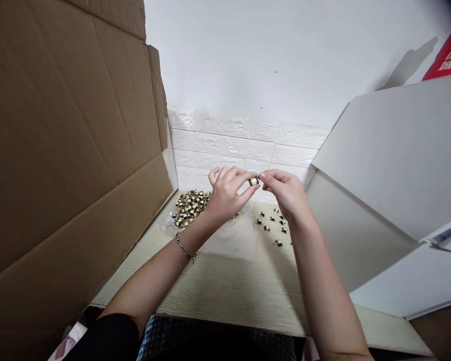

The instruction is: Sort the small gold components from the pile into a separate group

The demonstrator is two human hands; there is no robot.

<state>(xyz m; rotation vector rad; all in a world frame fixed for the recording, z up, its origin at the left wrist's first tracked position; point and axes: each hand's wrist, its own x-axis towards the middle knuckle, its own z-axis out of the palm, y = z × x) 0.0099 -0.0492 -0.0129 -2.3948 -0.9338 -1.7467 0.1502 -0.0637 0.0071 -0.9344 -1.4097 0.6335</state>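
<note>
Between the thumb and fingers of my left hand (227, 193) is a small transformer (253, 181), with a yellow-wrapped middle and black ends. It is held up above the table. The fingertips of my right hand (285, 190) are pinched together right at its right end; what lies between them is too small to make out. Behind my left wrist lies a heap of similar transformers (191, 206) on clear plastic. Several loose transformers (272, 218) are scattered on the table beside my right wrist, some hidden behind the arm.
A tall cardboard sheet (75, 140) walls off the left side. White panels (394, 160) stand on the right, with a red item (449, 55) above them. At the back is a white brick-patterned wall (225, 140). A clear plastic sheet (229, 240) lies on the pale table (233, 291).
</note>
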